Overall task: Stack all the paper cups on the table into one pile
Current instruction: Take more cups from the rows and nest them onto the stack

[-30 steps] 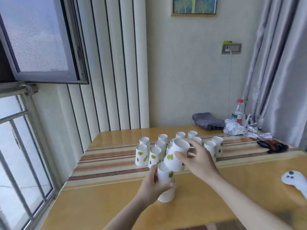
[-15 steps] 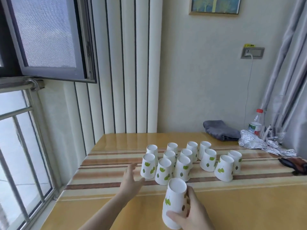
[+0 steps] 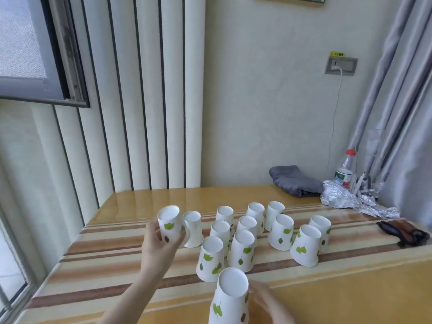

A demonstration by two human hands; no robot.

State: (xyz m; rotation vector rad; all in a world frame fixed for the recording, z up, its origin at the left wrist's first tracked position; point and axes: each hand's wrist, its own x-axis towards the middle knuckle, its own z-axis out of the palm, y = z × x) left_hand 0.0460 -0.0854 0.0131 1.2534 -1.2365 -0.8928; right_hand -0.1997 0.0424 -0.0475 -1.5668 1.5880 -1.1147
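Observation:
Several white paper cups with green leaf prints stand upside down in a cluster [image 3: 243, 250] on the striped table runner [image 3: 105, 244]. My left hand [image 3: 159, 246] grips one cup [image 3: 170, 224], lifted and tilted, at the cluster's left end beside another cup [image 3: 193, 228]. A stack of upside-down cups [image 3: 230, 298] stands at the near edge of the frame. My right hand [image 3: 268, 305] wraps its right side, blurred.
On the yellow wooden table [image 3: 350, 288], a grey folded cloth [image 3: 294, 181], crumpled foil [image 3: 350, 202] and a plastic bottle [image 3: 344, 170] lie at the back right. A dark brown object [image 3: 404, 231] lies at the right edge. A window is at the left.
My left hand has picked up the leftmost front cup and lifted it. The stack in my right hand has stayed at the near edge. The camera has moved closer.

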